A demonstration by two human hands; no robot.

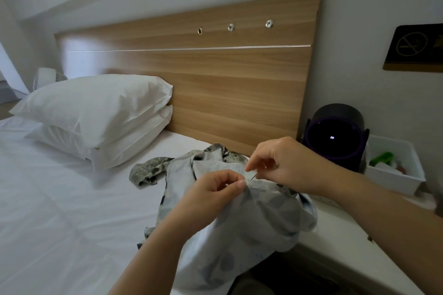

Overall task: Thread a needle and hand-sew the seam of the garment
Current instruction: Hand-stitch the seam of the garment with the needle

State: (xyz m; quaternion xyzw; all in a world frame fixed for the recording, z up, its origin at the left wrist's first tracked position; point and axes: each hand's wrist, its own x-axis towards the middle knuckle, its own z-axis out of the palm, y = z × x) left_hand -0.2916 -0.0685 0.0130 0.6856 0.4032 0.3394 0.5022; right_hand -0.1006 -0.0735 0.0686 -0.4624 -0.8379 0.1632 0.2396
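Observation:
A pale grey patterned garment (251, 227) lies crumpled over the bed's right edge and onto my lap. My left hand (211, 196) pinches a folded seam of it between thumb and forefinger and lifts that edge. Just to the right, my right hand (285, 163) pinches a thin needle (253, 176) whose tip points down into the seam beside my left thumb. The thread is too fine to see.
Two stacked white pillows (96, 115) lie on the white bed (60, 211) against a wooden headboard (215, 79). On the white bedside table (340, 235) to the right stand a round black device (335, 136) and a white bin (395, 170) with small items.

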